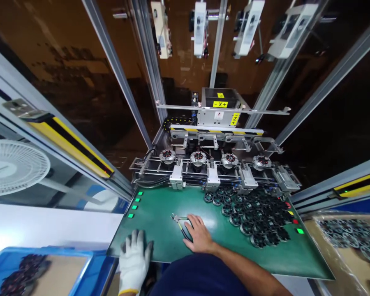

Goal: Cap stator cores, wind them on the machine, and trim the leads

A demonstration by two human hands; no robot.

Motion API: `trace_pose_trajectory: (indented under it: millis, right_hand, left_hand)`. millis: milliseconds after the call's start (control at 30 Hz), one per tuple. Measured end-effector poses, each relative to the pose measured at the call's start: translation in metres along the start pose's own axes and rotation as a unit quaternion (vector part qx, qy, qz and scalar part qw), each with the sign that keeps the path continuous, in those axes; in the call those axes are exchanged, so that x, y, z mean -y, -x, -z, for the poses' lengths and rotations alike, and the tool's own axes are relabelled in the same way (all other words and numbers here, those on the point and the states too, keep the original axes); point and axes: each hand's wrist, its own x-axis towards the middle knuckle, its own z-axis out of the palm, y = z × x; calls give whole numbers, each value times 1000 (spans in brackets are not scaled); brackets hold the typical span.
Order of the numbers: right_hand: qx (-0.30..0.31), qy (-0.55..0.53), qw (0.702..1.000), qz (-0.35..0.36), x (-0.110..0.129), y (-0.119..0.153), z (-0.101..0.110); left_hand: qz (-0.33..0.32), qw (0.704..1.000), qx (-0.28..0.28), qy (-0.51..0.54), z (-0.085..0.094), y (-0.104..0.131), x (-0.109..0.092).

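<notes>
My left hand (133, 259), in a white glove with a yellow cuff, rests at the front left edge of the green mat (160, 238), fingers spread and holding nothing. Bare, my right hand (200, 234) lies near the mat's front middle, palm down with its fingers apart. Beside its fingertips and thumb are the pliers (179, 222), open, jaws pointing up and left; the hand partly touches or covers one handle. Many dark round parts (246, 216) are grouped on the mat to the right of my right hand.
Behind the mat stands a machine with several round fixtures (198, 158) in a row. A blue tray (88, 263) with dark parts is at lower left, a lined box (342, 255) with ring parts at right. A white fan (15, 168) stands left. Metal posts frame the station.
</notes>
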Motion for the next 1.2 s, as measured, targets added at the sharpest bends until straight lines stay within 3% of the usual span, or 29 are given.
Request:
trace_pose_trajectory:
  millis: [100,533,900,1200]
  right_hand:
    - [11,-1,1000,-2,0,-1,0]
    - [28,2,1000,-6,-6,-2,-9]
    - [-24,20,999,23,-10,0,-20]
    - [-126,49,981,136,-29,14,-25]
  left_hand:
    - [-32,999,15,6,-21,-2,-2]
    - [-36,999,-30,-12,-53,3,12]
    - [-34,999,-17,-24,-49,3,12]
    - [-31,999,-7,-32,-45,2,11]
